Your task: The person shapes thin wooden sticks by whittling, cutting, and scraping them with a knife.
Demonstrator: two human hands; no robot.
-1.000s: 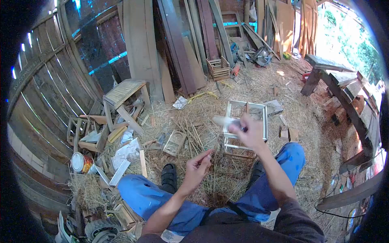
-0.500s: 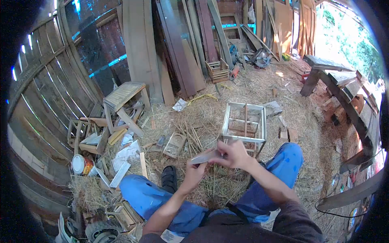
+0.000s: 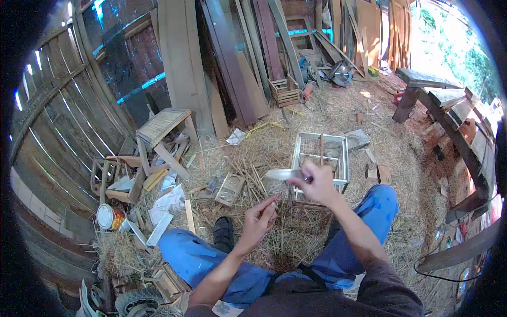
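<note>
My right hand [image 3: 318, 184] is wrapped round the dark handle of a knife [image 3: 283, 174], whose broad pale blade points left. Below and to the left of it, my left hand [image 3: 257, 223] is raised with thumb and fingertips pinched together; whatever is between them is too small to make out. The knife and my left hand are apart. Just beyond my right hand, a small wooden frame [image 3: 345, 158] with light edges stands on the straw-covered floor.
A slatted stool [image 3: 163, 126] stands at the left, near a paint can [image 3: 109, 216] and scrap wood. A wooden crate [image 3: 284, 92] and a circular saw [image 3: 340, 75] lie farther back. At the right is a rough bench [image 3: 430, 82].
My right hand has moved up and right with the knife, away from my left hand. My left hand has shifted slightly and no longer touches the blade.
</note>
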